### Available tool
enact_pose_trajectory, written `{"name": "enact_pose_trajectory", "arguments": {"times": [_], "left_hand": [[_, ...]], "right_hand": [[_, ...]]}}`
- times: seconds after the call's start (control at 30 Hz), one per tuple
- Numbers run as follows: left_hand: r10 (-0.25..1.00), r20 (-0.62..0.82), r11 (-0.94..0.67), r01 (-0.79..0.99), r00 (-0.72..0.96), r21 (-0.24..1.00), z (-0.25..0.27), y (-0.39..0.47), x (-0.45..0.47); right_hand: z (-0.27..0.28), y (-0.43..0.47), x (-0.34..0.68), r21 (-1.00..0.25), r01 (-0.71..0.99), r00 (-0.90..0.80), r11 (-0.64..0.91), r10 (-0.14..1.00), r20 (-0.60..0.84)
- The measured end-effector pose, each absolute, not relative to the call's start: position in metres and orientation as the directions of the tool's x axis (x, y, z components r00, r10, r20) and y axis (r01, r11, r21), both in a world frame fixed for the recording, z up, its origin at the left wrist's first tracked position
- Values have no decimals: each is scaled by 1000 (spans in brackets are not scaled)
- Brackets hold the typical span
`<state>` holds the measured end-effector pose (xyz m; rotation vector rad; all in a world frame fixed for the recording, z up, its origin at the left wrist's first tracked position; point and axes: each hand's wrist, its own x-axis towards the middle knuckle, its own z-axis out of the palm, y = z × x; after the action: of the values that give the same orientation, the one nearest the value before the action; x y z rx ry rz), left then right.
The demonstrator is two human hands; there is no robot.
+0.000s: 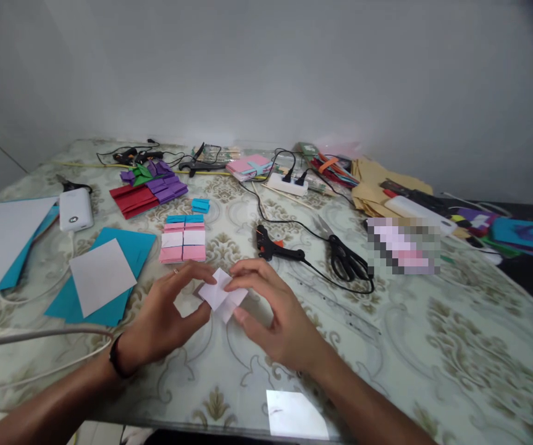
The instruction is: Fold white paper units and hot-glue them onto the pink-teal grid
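Observation:
A small folded white paper (218,293) is held just over the table, with creased flaps standing out at its right and lower side. My left hand (167,309) pinches its left edge between thumb and fingers. From the other side my right hand (270,309) grips the right flaps, its index fingertip on the paper's upper face. Just beyond the hands lie folded pink, white and blue paper pieces (183,240) in a row. To the left, a white square sheet (102,276) rests on blue sheets (139,244).
A glue gun (275,247) and black-handled scissors (343,256) lie beyond my right hand, their area crossed by a cord. A clear ruler (335,303) lies nearby. A white power bank (76,209), red and purple folded papers (148,193) and a power strip (287,184) stand farther back.

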<state>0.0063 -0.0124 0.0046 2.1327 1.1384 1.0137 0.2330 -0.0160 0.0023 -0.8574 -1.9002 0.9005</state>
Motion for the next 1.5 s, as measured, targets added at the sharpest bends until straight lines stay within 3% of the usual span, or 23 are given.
{"name": "enact_pose_trajectory", "arguments": {"times": [0.27, 0.8, 0.97, 1.1, 1.3, 1.5], "left_hand": [[854, 301, -440, 282, 424, 852, 5, -14, 3], [840, 395, -510, 291, 371, 810, -1, -16, 2], [850, 382, -493, 294, 363, 819, 1, -18, 1], [828, 439, -550, 351, 350, 757, 2, -17, 2], [735, 562, -674, 324, 380, 663, 6, -16, 7], [750, 545, -656, 317, 374, 685, 10, -16, 8]], "right_hand": [[-7, -15, 231, -711, 296, -396, 637, 760, 516], [-13, -14, 232, -775, 245, -226, 582, 812, 538], [-13, -13, 231, -782, 247, -229, 572, 819, 527], [-10, -13, 231, -794, 243, -251, 557, 827, 503], [-7, -14, 231, -869, 108, -266, 484, 856, 444], [-13, -13, 230, -900, 13, -206, 436, 882, 424]]}}
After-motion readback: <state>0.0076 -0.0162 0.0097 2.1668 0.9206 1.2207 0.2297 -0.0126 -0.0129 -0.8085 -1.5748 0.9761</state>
